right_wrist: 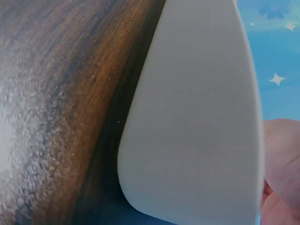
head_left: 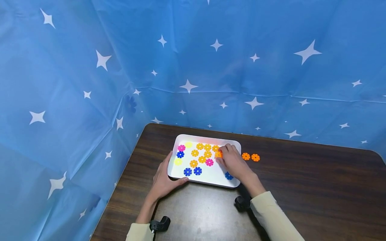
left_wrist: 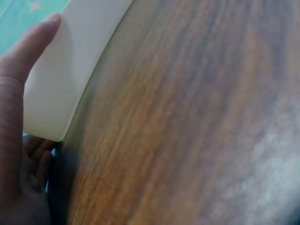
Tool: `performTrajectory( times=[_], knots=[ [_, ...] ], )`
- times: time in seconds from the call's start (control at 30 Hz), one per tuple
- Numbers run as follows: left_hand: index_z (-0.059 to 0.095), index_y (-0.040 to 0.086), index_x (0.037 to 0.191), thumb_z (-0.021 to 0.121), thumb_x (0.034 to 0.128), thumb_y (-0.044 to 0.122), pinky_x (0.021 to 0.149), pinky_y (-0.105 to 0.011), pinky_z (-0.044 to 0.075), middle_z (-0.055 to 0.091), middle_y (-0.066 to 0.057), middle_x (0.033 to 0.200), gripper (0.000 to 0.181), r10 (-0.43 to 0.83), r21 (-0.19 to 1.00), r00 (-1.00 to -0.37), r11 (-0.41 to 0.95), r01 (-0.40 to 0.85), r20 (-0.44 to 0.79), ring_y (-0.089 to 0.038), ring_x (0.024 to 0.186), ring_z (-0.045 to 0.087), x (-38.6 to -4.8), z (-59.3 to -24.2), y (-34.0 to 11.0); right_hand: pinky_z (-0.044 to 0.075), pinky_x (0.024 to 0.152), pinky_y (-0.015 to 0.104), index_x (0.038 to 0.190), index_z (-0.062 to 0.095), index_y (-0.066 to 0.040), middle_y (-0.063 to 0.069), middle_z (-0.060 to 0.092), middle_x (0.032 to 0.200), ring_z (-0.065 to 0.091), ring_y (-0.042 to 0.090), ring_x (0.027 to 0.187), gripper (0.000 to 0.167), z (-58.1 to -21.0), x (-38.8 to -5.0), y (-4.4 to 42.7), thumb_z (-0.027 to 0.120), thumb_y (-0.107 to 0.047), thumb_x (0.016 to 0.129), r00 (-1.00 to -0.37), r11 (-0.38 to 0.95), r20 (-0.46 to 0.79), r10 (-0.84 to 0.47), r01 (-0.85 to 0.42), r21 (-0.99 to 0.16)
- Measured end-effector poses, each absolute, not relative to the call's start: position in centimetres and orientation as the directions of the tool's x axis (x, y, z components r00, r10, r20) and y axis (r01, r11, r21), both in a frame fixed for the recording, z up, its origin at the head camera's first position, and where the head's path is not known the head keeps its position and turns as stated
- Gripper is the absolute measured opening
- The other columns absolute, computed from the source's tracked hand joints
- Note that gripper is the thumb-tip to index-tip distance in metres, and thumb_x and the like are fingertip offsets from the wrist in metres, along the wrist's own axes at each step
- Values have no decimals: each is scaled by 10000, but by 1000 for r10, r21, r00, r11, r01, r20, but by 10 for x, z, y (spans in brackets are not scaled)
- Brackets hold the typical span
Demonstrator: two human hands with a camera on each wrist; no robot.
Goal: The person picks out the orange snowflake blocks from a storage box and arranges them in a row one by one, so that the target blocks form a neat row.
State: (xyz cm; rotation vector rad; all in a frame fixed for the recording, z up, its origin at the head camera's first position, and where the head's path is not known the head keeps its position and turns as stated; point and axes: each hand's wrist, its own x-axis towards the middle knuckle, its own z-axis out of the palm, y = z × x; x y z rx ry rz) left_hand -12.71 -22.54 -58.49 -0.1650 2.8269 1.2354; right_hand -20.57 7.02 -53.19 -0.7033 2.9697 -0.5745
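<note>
White tray [head_left: 214, 174] holds coloured notched discs [head_left: 207, 152]; two orange discs [head_left: 253, 157] lie outside.

Left hand [head_left: 164, 179], right hand [head_left: 235, 163]: both are going bare. Left sleeve [head_left: 138, 232], right sleeve [head_left: 275, 217]: both are showing plain pale cream. Left wrist device [head_left: 159, 225], right wrist device [head_left: 241, 203]: both are showing black, rounded housings.

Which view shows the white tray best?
Head view: it shows nearly all the white tray and the colored discs inside. The left wrist view shows only outer wall, partly behind the left thumb; the right wrist view, only outer wall near a rounded corner.
</note>
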Motion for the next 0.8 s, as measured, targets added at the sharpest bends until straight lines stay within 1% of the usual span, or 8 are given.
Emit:
performTrajectory(
  times=[0.17,0.37,0.6,0.8],
  knots=[
    [93,494,1595,820,674,714,1103,-665,362,326,3,1652,1194,-78,726,-993,677,-119,-89,-277,1434,397,-127,-584,-226,518,1056,425,1312,615,-17,143,616,1233,539,279,1111,429,-524,-203,76,648,-319,1009,-898,818,62,-436,-424,-389],
    [93,495,1594,824,674,705,1094,-651,373,351,-10,1625,1193,-80,726,-993,677,-120,-89,-270,1404,413,-128,-585,-226,520,1016,439,1269,629,-17,144,616,1222,541,278,1091,381,-519,-202,87,670,-281,998,-904,823,88,-418,-418,-385],
    [111,452,1611,829,682,690,1072,-645,380,357,-34,1619,1198,-75,730,-994,674,-108,-78,-276,1386,416,-128,-583,-226,504,983,430,1276,624,-14,149,608,1232,520,287,1085,399,-518,-201,99,672,-293,995,-921,843,77,-382,-381,-379],
    [102,461,1607,835,683,680,1090,-639,379,342,-27,1632,1200,-73,728,-993,676,-116,-90,-277,1395,410,-128,-583,-225,521,967,427,1293,616,-9,154,615,1211,518,282,1065,413,-517,-200,109,690,-273,984,-926,846,76,-369,-369,-385]
  ],
)
